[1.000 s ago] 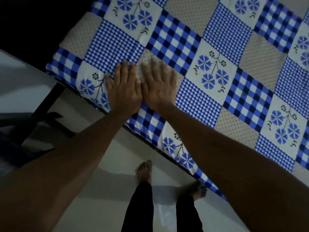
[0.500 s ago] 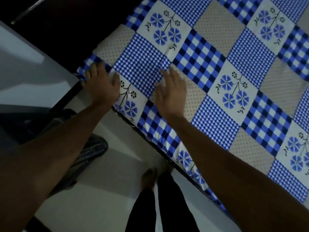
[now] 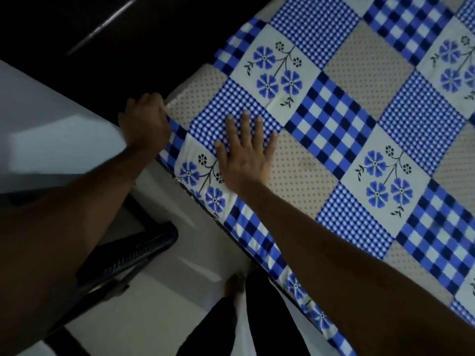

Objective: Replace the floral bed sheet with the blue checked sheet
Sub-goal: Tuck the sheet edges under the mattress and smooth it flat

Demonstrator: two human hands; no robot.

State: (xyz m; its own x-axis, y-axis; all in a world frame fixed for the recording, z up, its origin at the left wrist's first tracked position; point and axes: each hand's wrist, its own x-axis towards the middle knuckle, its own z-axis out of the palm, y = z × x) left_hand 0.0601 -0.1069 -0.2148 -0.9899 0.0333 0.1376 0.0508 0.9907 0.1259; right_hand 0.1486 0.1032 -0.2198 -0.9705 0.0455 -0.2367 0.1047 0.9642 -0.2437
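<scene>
Fingers of the left hand [image 3: 145, 124] are curled tightly over the corner edge of the blue checked sheet [image 3: 334, 119], gripping the fabric; the fingertips are hidden beyond the fold. The back of this hand faces the camera. The right hand [image 3: 245, 152] lies just beside it, palm down on the sheet, fingers straight and spread apart, holding nothing. Its fingertips rest on a fine-check patch, and its palm covers the junction with a dotted beige patch and a white patch printed with blue flowers.

The sheet lies spread flat and fills the right and upper parts of the view. Its surface is a patchwork of large blue checks, fine blue checks, dotted beige squares and floral squares. Its near edge runs diagonally from the gripped corner toward the lower right, above a pale floor [image 3: 154, 312].

A dark blue chair [image 3: 138, 253] stands on the floor at lower left, near the gripped corner. The person's leg [image 3: 216, 330], in dark clothing, and one bare foot [image 3: 232, 283] appear at the bottom, close to the sheet's edge. Dark furniture [image 3: 102, 27] occupies the upper left.
</scene>
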